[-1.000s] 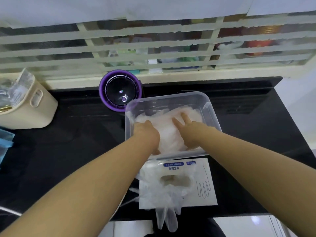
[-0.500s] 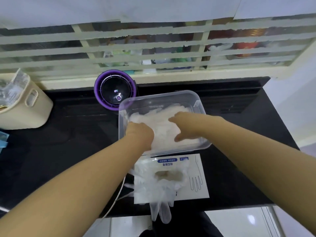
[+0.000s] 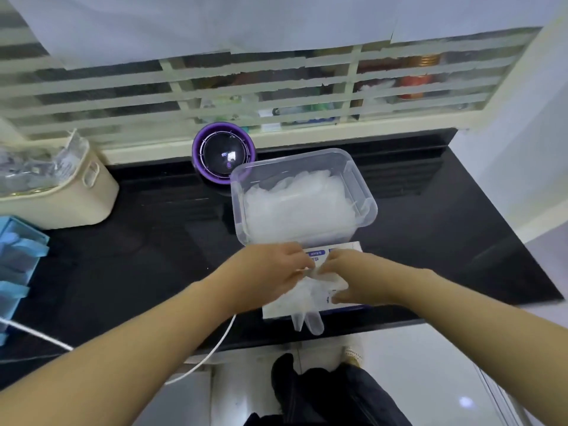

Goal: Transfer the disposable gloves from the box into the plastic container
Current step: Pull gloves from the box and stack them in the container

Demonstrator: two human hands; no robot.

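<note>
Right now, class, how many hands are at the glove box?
2. Left hand over the left half of the glove box, right hand over the right half, both on gloves spilling out.

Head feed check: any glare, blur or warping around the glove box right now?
Head view: wide-angle warping bows the window bars; the black counter shows soft reflections, the floor one bright glare spot; left hand, right hand and the gloves they grip on the box look slightly smeared.

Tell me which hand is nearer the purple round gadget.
Left. The left hand is toward the person from the purple round gadget; the right hand lies farther right.
</note>
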